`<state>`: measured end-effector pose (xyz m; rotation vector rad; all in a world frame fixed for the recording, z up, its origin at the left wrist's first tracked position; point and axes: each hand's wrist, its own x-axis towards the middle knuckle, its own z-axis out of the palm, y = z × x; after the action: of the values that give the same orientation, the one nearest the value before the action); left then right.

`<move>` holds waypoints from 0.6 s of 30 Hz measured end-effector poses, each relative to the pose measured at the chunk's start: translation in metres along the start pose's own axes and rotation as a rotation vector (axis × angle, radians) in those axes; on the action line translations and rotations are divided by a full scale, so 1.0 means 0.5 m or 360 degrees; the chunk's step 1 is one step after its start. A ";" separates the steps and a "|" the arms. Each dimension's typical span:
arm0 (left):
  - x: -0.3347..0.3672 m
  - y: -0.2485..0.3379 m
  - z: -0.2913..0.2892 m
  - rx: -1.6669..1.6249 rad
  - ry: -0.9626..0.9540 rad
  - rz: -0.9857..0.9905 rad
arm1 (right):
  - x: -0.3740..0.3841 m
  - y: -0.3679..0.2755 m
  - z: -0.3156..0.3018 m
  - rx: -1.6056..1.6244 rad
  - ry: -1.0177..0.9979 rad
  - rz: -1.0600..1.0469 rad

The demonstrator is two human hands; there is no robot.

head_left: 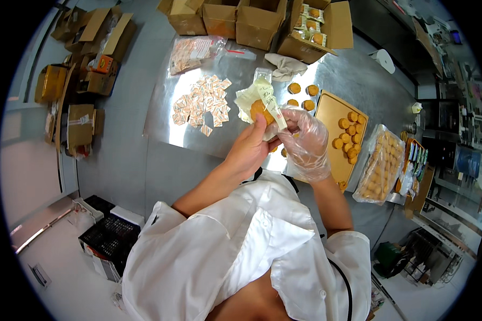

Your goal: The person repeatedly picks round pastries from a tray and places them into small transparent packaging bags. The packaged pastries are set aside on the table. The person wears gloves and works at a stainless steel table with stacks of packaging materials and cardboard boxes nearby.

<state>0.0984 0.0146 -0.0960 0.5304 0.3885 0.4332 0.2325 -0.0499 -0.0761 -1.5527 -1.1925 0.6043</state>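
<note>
The bare left hand [250, 143] is closed around the near side of a pale wrapper [245, 100], its thumb laid on the golden pastry [261, 111] inside; its other fingers are largely hidden beneath. The right hand [308, 143], in a clear plastic glove, is bent nearly closed, thumb and fingertips meeting at the wrapper's lower right edge; how much paper they pinch, I cannot tell.

With twelve o'clock straight away from the person and the dial centred on the hands, the wrapper's printed strip has its long axis slanting from eleven to five, its near end at the gloved fingers. The loose flap spreads toward ten. The pastry looks roundish, partly covered, so its own long axis is unclear.

A clear plastic container [263, 75] stands near twelve, with a crumpled cloth [286, 67] beyond it. Small round pastries [308, 105] sit between one and two. A heap of small printed packets [203, 101] lies between nine and ten on the metal table [163, 101]. At three, a tan tray [329, 115] bears more pastries, its long axis leaning from one to seven. A clear bag of pastries [380, 166] lies near four. Farther out, an open carton [300, 49] holds wrapped pieces at one.
</note>
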 end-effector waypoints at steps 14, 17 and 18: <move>0.045 -0.117 -0.224 -0.1395 0.0375 0.0272 | -0.040 0.106 0.114 0.0860 -0.0116 0.1362; 0.037 -0.114 -0.242 -0.1695 0.0319 0.0232 | -0.042 0.138 0.135 0.0816 -0.0294 0.1357; 0.032 -0.107 -0.248 -0.1773 0.0458 0.0196 | -0.044 0.140 0.150 0.0521 -0.0314 0.1185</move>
<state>0.0704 0.0300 -0.2284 -0.6012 0.3299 0.7632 0.1877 -0.0358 -0.1698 -1.6518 -0.5716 1.3891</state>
